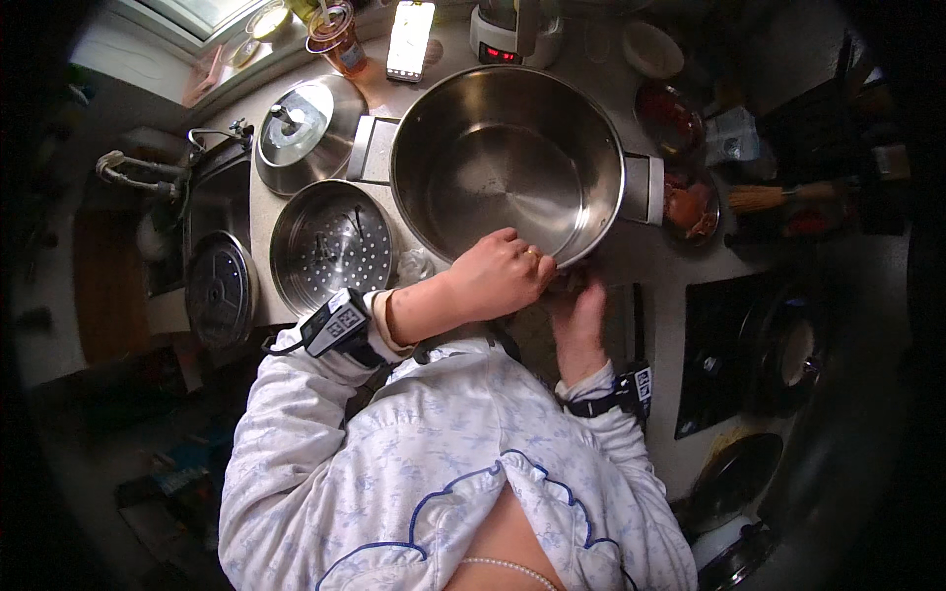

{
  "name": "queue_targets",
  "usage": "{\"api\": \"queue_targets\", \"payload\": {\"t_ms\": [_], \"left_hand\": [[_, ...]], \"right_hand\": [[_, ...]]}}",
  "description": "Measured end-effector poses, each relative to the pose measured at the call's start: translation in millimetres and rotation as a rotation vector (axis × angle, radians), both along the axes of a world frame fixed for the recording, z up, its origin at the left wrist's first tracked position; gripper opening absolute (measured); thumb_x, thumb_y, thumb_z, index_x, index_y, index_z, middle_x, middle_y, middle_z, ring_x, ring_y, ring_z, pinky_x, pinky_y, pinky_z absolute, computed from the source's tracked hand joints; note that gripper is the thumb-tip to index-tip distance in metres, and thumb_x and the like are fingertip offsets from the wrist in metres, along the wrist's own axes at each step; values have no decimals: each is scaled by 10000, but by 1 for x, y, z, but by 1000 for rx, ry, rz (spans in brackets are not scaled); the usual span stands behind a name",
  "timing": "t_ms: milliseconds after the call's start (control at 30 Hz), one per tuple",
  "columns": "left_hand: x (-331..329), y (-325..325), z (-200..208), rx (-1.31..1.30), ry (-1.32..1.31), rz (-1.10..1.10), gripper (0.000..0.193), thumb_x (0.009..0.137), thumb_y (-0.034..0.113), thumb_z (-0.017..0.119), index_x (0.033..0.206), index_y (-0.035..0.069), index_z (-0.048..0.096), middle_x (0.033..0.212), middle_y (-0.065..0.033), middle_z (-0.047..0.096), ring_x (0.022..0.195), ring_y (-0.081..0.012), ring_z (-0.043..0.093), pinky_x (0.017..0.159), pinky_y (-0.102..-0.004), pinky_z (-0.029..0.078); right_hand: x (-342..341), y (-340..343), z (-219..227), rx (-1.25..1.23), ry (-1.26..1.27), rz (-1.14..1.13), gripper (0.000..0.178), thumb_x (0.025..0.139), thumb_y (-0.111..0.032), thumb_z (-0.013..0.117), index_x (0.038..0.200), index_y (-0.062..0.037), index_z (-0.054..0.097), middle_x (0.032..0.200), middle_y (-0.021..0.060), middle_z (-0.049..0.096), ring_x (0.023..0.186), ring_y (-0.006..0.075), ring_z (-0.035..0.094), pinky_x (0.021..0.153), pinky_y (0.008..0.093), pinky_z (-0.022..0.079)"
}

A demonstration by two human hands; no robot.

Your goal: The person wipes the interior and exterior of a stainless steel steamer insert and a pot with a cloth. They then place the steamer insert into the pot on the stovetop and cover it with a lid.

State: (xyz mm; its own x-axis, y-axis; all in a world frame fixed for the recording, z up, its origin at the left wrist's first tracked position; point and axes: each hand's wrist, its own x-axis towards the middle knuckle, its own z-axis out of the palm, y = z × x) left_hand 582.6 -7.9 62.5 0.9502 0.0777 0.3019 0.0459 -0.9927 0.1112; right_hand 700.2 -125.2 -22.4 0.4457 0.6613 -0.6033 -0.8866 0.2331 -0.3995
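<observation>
a wide steel pot (493, 163) stood uncovered on the table (271, 307), its near rim close to both hands. the left hand (507, 268) was curled at that rim; the right hand (579, 313) was just below it, outside the pot. whether either pinched anything could not be told. a perforated steamer (325, 261) and a domed lid (296, 128) sat left of the pot.

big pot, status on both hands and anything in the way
Left hand at near rim of pot. Right hand beside it, grips unclear. Pot uncovered. Lid and steamer basket close on its left.
</observation>
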Motion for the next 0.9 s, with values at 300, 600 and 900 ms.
{"api": "queue_targets", "payload": {"t_ms": [300,600,900], "left_hand": [[-7,2,-20,-82,135,78,143,778,211,593,881,112,607,837,-57,643,822,-216,629,792,-372,471],[-17,6,-9,-36,17,-8,212,804,188,627,671,75,505,633,-88,575,604,-281,593,571,-385,453],[-37,17,-19,-65,98,-141,239,809,259,617,904,71,503,724,-137,605,660,-333,606,580,-422,480]], "right_hand": [[80,-3,-2,-76,-55,-244,348,903,-342,397,1028,-82,593,960,123,620,871,323,575,791,553,440],[80,25,-57,-105,-825,-300,380,917,-221,539,1268,-86,489,1148,29,573,1064,157,505,914,289,385],[-80,-154,-44,-336,-464,-232,205,922,-239,535,1068,-101,574,883,35,633,756,122,616,654,258,504]]}}
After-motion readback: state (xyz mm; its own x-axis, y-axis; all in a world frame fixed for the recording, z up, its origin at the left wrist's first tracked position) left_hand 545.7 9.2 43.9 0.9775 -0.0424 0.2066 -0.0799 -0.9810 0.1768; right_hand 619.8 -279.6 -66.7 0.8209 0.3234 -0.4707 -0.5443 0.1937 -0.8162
